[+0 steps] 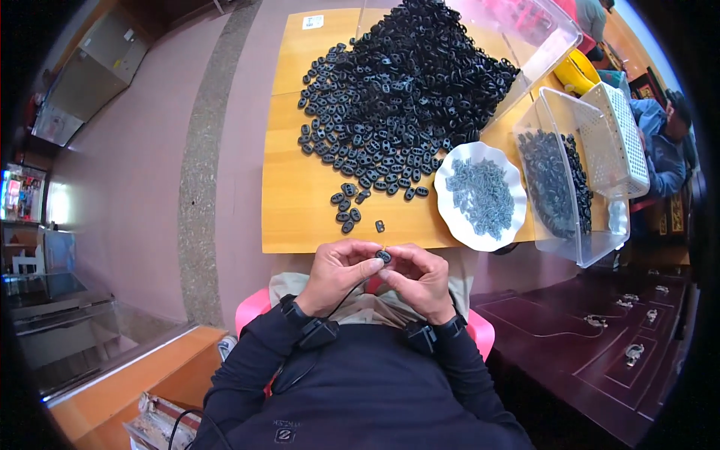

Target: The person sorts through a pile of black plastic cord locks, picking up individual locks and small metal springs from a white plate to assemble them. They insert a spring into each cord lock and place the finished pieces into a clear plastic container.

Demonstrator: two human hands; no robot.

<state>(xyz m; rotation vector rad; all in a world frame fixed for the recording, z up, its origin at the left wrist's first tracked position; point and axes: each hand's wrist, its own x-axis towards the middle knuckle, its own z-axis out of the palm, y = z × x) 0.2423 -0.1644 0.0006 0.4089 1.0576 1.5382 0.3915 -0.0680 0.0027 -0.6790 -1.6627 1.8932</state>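
Just off the near table edge, my left hand (341, 276) and my right hand (421, 279) meet, fingertips pinched together. Between them is a small black oval plastic piece with two holes (383, 256), which looks like a cord lock. Something thin and yellowish shows at its top, too small to name. A single small dark piece (379, 226) lies on the table just beyond my fingers. Several loose black ovals (346, 215) rest to its left. Farther back spreads a large heap of the same black pieces (405, 97).
A white scalloped bowl (444, 178) of small grey metal parts stands right of the heap. Beyond it, a clear plastic bin (581, 251) holds black pieces, with a white perforated basket (626, 150) alongside. Another person (664, 142) sits at the far right. The wooden table (289, 217) ends before my lap.
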